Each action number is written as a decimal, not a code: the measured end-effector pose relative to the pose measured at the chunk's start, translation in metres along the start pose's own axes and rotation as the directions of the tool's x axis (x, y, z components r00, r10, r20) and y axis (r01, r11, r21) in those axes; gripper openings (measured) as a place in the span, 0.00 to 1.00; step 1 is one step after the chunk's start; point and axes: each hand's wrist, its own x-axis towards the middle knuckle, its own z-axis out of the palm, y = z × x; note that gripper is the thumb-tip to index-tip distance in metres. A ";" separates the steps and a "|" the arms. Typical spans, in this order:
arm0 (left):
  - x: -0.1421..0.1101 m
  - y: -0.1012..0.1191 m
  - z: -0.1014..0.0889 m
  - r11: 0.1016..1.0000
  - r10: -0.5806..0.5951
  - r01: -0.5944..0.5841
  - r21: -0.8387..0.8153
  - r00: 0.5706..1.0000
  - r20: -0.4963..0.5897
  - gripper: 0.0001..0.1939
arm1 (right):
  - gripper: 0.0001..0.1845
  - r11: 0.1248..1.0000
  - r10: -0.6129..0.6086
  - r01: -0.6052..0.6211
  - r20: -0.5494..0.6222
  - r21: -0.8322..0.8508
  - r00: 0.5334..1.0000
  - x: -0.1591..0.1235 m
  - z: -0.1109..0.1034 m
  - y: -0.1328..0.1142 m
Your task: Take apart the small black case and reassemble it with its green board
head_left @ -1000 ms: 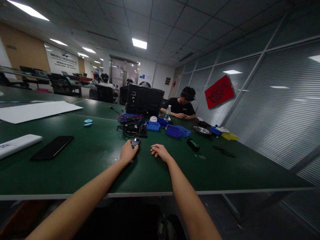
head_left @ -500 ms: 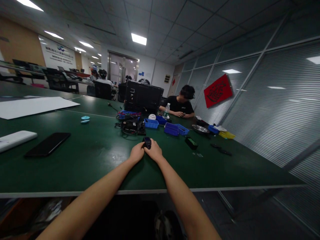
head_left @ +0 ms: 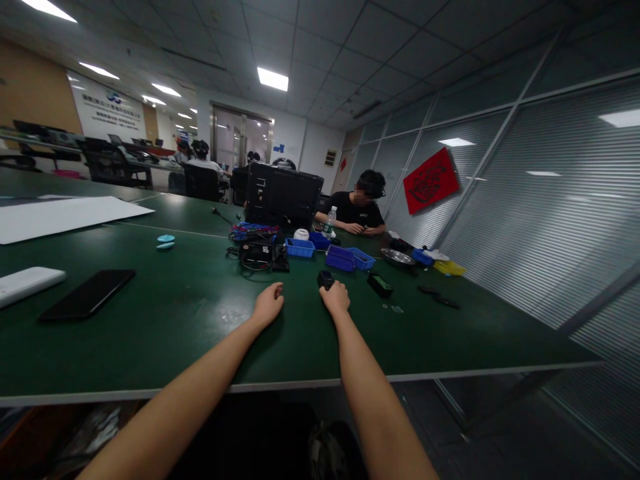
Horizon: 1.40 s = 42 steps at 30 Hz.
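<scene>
My right hand (head_left: 336, 298) is closed on a small black boxy device (head_left: 326, 279) with a dark, screen-like face. It holds the device just above or on the green table; the exact contact is hidden. My left hand (head_left: 269, 304) rests on the tabletop to the left, apart from the device. Its fingers are loosely bent, and nothing shows between them. Right of my right hand lies a black box with green markings (head_left: 380, 285). Beyond it are a small ring (head_left: 385, 306) and a clear flat piece (head_left: 397, 309).
Ahead stand blue bins (head_left: 341, 258), tangled cables (head_left: 255, 233), a monitor (head_left: 285, 195) and a bottle (head_left: 331, 221). A phone (head_left: 89, 295) and white device (head_left: 29, 285) lie left. At right are a metal dish (head_left: 398, 257) and dark pieces (head_left: 439, 297). A person sits across.
My hands have come apart. The right hand has carried the black device to the right, and the left hand has let go of it and drawn back slightly left.
</scene>
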 end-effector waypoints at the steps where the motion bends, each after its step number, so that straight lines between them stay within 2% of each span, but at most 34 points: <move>1: 0.000 0.000 0.000 1.000 -0.001 0.001 0.005 1.000 -0.001 0.23 | 0.25 1.000 0.019 -0.019 -0.008 -0.002 1.000 0.002 -0.001 0.003; 5: 0.000 -0.001 0.000 1.000 0.009 -0.009 0.017 1.000 0.004 0.23 | 0.26 0.998 0.066 -0.065 -0.044 0.024 0.997 0.001 -0.004 0.005; 8: 0.000 -0.001 0.000 1.000 0.004 -0.004 0.006 1.000 0.001 0.23 | 0.26 0.993 0.074 -0.060 -0.137 0.101 0.988 -0.004 -0.011 0.001; 11: 0.001 -0.002 0.001 1.000 -0.007 0.007 -0.001 1.000 0.003 0.22 | 0.29 0.982 0.049 0.008 -0.296 0.187 0.954 -0.009 -0.019 -0.004; 13: 0.001 -0.002 0.001 1.000 -0.004 0.004 0.000 1.000 0.007 0.23 | 0.30 0.962 -0.006 0.099 -0.346 0.253 0.938 -0.011 -0.021 -0.008; 15: 0.002 -0.004 0.002 1.000 0.003 -0.003 0.002 1.000 0.009 0.23 | 0.28 0.915 -0.094 0.206 -0.312 0.348 0.945 -0.012 -0.018 -0.012; 17: 0.003 -0.006 0.002 1.000 0.010 -0.010 0.013 1.000 -0.005 0.23 | 0.26 0.841 -0.200 0.278 -0.209 0.465 0.957 -0.014 -0.010 -0.017; 19: 0.004 -0.007 0.001 0.999 0.015 -0.013 0.041 0.999 -0.045 0.24 | 0.23 0.777 -0.297 0.273 -0.053 0.566 0.954 -0.015 0.000 -0.021; 21: 0.005 -0.009 0.000 0.998 0.016 -0.010 0.069 0.995 -0.093 0.25 | 0.21 0.757 -0.380 0.247 0.100 0.605 0.919 -0.016 0.009 -0.023; 23: 0.005 -0.009 -0.001 0.996 0.016 -0.005 0.086 0.992 -0.125 0.26 | 0.23 0.768 -0.442 0.284 0.154 0.574 0.884 -0.017 0.014 -0.023; 25: 0.005 -0.010 -0.002 0.995 0.018 -0.006 0.096 0.991 -0.133 0.26 | 0.25 0.801 -0.470 0.358 0.133 0.480 0.873 -0.017 0.016 -0.023; 29: 0.004 -0.009 -0.002 0.994 0.041 -0.028 0.110 0.991 -0.124 0.26 | 0.24 0.865 -0.457 0.428 0.056 0.263 0.888 -0.018 0.007 -0.021; 31: 0.003 -0.008 -0.003 0.993 0.062 -0.049 0.111 0.991 -0.116 0.26 | 0.21 0.884 -0.423 0.423 -0.044 0.198 0.905 -0.018 0.000 -0.020; 34: 0.002 -0.007 -0.003 0.979 0.157 -0.146 0.142 0.986 -0.063 0.26 | 0.18 0.947 -0.284 0.310 -0.224 0.089 0.932 -0.016 -0.011 -0.014; 36: 0.001 -0.006 -0.002 0.960 0.219 -0.214 0.181 0.976 -0.009 0.25 | 0.19 0.983 -0.174 0.185 -0.267 0.016 0.948 -0.014 -0.014 -0.008; 39: 0.000 -0.008 0.000 0.943 0.245 -0.249 0.222 0.968 0.045 0.23 | 0.27 0.996 -0.079 0.069 -0.173 -0.060 0.982 -0.008 -0.011 0.002; 42: 0.001 -0.010 0.000 0.940 0.256 -0.260 0.222 0.966 0.045 0.22 | 0.26 0.996 -0.064 0.057 -0.092 -0.074 0.994 -0.003 -0.002 0.006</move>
